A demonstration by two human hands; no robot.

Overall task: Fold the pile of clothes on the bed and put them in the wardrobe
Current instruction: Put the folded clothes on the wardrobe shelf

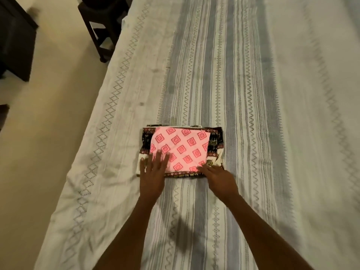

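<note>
A folded pink cloth (183, 148) with red square motifs lies on top of a folded black-and-cream patterned garment (215, 145) in the middle of the bed. My left hand (153, 172) lies flat with spread fingers on the stack's near left corner. My right hand (218, 178) touches the stack's near right edge with its fingers pointing left, fairly straight. Neither hand grips the cloth.
The bed (263, 94) wears a cream sheet with grey stripes and zigzag lines. Its left edge drops to a pale floor (48, 114). A dark wooden stool or chair (101, 26) stands at the far left, and dark furniture (15, 39) at the frame's left edge.
</note>
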